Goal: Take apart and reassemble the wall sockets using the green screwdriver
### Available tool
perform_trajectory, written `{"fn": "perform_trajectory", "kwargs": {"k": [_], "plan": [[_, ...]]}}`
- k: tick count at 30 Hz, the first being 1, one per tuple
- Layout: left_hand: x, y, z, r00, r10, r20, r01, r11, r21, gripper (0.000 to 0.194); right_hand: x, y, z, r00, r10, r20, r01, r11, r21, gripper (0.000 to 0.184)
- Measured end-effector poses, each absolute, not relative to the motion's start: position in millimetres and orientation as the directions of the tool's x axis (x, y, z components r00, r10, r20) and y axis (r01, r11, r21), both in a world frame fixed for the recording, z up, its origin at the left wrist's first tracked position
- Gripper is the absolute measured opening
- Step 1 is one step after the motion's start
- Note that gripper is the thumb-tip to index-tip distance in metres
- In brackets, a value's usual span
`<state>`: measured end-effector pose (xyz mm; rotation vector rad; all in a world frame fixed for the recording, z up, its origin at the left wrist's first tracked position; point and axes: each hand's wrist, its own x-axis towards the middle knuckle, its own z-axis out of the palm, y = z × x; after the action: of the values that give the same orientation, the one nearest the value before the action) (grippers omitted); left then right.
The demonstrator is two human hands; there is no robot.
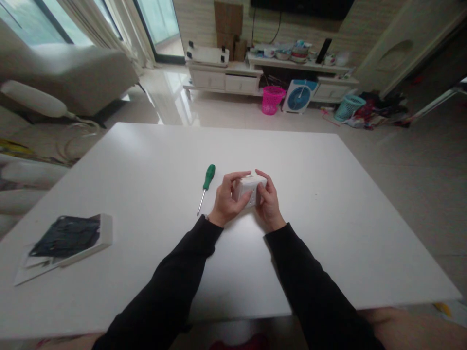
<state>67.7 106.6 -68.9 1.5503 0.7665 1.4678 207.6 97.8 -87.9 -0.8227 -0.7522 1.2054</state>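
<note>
A small white wall socket box (251, 185) with dark holes in its front face is held between both hands over the middle of the table. My left hand (226, 199) grips its left side, the thumb pressed on the front and the fingers over the top. On the other side, my right hand (269, 200) has its thumb on the front near the upper right corner and its fingers round the right side. Left of the hands lies a screwdriver (209, 178) with a green handle, its tip toward me. The box's back and underside are hidden.
The white table (328, 233) spreads around my arms. At its left lies an open white box (106, 230) with a dark flat thing (67, 236) in it. Beyond the table stand a pink basket (272, 99), a blue fan (299, 97) and a low cabinet (209, 80).
</note>
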Motion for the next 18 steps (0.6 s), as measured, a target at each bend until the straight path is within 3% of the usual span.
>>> {"fn": "perform_trajectory", "kwargs": {"k": [5, 10, 18], "plan": [[73.0, 92.8, -61.1, 0.134, 0.886, 0.444, -0.209, -0.413, 0.887, 0.059, 212.4, 92.2, -82.6, 0.18, 0.984, 0.02, -0.564, 0.12, -0.817, 0.056], [77.2, 83.2, -56.9, 0.142, 0.901, 0.409, -0.19, -0.381, 0.905, 0.068, 217.6, 88.7, -83.8, 0.092, 0.996, -0.006, -0.601, 0.051, -0.797, 0.054], [75.7, 87.9, -57.6, 0.276, 0.708, 0.65, -0.016, -0.673, 0.739, 0.074, 217.6, 86.6, -83.0, -0.03, 0.999, -0.033, -0.614, -0.044, -0.788, 0.056]]}}
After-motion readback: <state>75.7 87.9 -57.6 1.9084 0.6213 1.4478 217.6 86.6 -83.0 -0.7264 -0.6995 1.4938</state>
